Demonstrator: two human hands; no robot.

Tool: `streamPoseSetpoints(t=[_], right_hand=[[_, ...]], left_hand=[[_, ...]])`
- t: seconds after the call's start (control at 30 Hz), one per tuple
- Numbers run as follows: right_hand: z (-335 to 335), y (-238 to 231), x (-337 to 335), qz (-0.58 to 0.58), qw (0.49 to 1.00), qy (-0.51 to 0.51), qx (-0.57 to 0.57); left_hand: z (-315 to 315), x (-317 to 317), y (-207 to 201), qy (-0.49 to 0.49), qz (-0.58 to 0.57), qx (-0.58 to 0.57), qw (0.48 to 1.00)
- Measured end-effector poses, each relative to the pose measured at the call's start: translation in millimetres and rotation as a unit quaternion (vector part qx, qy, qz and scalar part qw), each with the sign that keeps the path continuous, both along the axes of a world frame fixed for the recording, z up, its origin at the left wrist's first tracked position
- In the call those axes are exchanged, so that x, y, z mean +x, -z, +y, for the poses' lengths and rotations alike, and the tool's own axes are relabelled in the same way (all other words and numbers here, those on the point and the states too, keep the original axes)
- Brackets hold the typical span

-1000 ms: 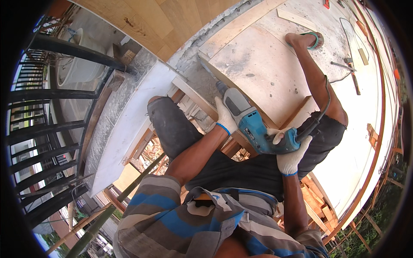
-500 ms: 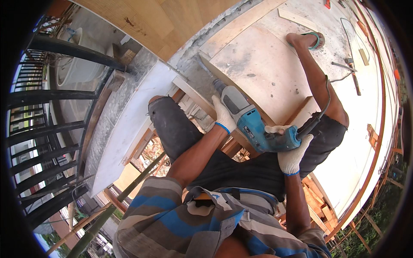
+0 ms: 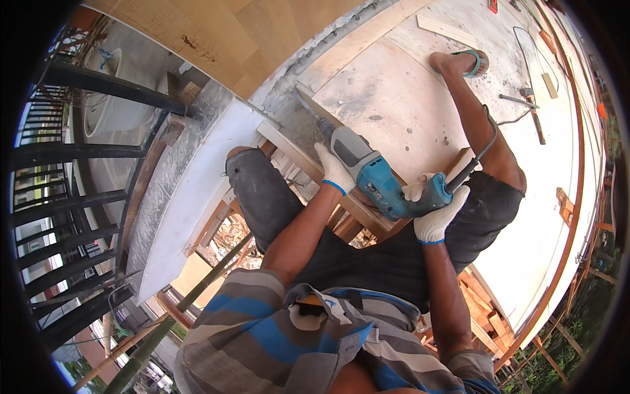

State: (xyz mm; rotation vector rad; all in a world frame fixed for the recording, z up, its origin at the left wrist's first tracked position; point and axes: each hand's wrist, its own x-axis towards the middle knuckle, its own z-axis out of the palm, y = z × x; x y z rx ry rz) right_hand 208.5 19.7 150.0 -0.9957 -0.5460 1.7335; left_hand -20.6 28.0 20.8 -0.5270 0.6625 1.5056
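Note:
A teal and grey rotary hammer (image 3: 380,187) lies slantwise between my legs, its front toward the far left. The long chisel bit (image 3: 306,105) reaches the rough concrete beside a board's end; whether its tip touches is hard to tell. My left hand (image 3: 336,169), in a white glove with a blue cuff, supports the tool's left side just behind the front, its fingers partly hidden beneath. My right hand (image 3: 438,222), gloved alike, is wrapped around the rear handle, where the black power cord (image 3: 472,164) comes out.
Below the tool gapes an opening framed by timber beams (image 3: 357,213). Black metal railings (image 3: 79,154) stand on the left. Wood-look flooring (image 3: 216,33) lies at the far left. A hammer (image 3: 537,118) and a loose wooden strip (image 3: 446,29) rest on the pale panel (image 3: 394,85) at right.
The rotary hammer's rear end and my right hand have shifted slightly away from my body. My left hand keeps its hold at the front. The whole view has moved a little.

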Motion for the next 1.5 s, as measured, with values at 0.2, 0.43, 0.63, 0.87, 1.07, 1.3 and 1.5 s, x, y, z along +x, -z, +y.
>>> streamPoseSetpoints(t=[0.2,0.43,0.63,0.87,1.07,1.3,1.5], right_hand=[[10.3,-3.6,2.4,0.014,0.999,0.042,-0.027],[12.7,-6.7,-2.6,0.030,0.998,0.047,-0.029],[13.2,-14.8,-6.9,0.024,0.997,0.074,-0.024],[17.4,-8.3,-8.6,0.052,0.997,0.051,-0.031],[16.0,-12.6,-11.8,0.045,0.995,0.074,-0.051],[13.8,-12.8,-9.2,0.050,0.997,0.062,-0.024],[13.7,-14.9,-10.8,0.043,0.997,0.063,-0.028]], left_hand=[[1.4,5.1,-7.5,0.013,-0.002,-0.013,1.000],[-0.3,2.5,-13.1,0.003,0.008,-0.012,1.000],[-0.8,3.2,-13.2,0.000,0.013,-0.001,1.000],[-3.2,-0.1,-6.0,0.013,0.012,0.025,1.000],[-3.1,-2.5,-10.6,0.022,0.017,0.018,0.999],[-3.2,-4.1,-22.8,0.034,0.022,0.024,0.999],[-4.2,-5.4,-26.1,0.033,0.026,0.019,0.999]])
